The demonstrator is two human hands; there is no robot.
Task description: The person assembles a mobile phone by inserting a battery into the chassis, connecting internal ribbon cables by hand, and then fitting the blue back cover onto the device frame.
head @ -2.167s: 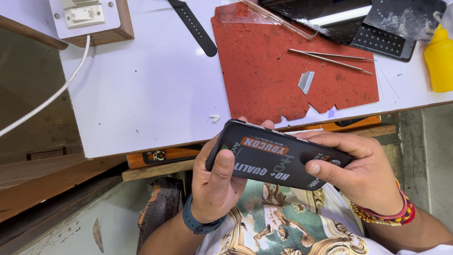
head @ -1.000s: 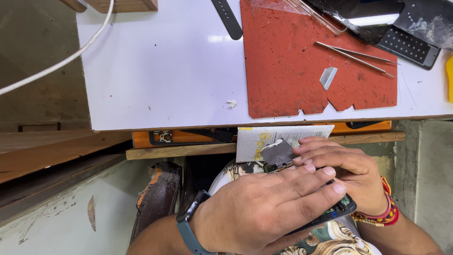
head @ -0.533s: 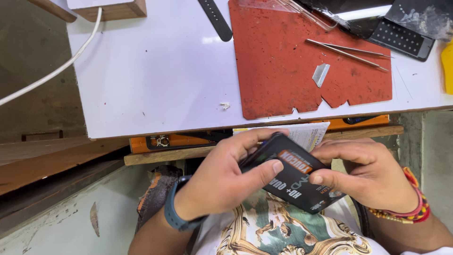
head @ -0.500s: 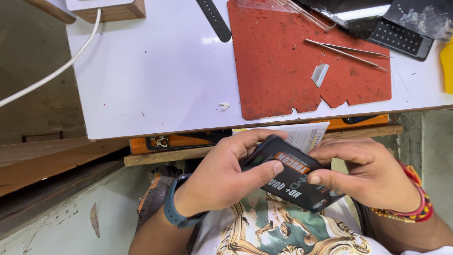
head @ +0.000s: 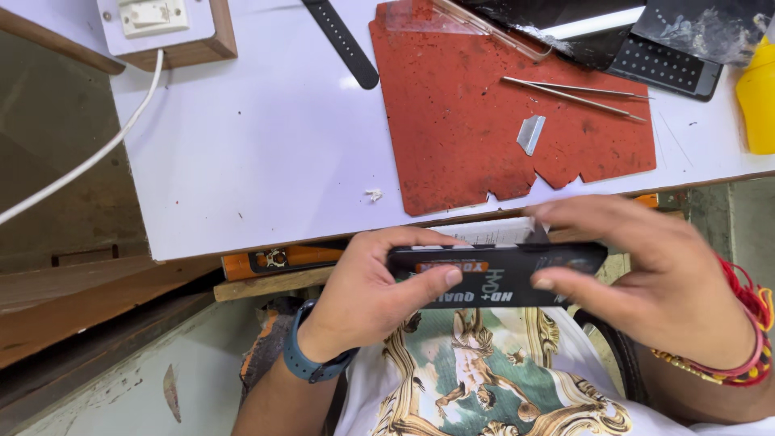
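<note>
**Both hands on flat black box, held below tabletop edge**

Left hand point(head: 367, 295) grips the left end of the flat black box point(head: 492, 274), thumb pressed on the front face, fingers point(head: 404, 236) wrapped over the top edge. Right hand point(head: 654, 278) holds the right end, thumb on the front, fingers curled over the top and clamped on the box. Box is held level, long side horizontal, in front of the person's printed shirt point(head: 492, 379), just below the near edge of the white tabletop point(head: 258, 153), not touching it. A white sheet point(head: 492, 232) shows just behind the box.

Blue wristband point(head: 307, 359) on left wrist, red thread bands point(head: 747, 323) on right wrist.

On the tabletop: red mat point(head: 500, 105) with tweezers point(head: 573, 93) and a small silver strip point(head: 530, 133) lying on it, apart from each other. Black strap point(head: 341, 42) left of the mat. Wooden switch box point(head: 165, 28) at far left, white cable point(head: 81, 161) running off it. Yellow bottle point(head: 759, 97) at right edge. Dark perforated case point(head: 662, 66) near the mat's far right corner
</note>
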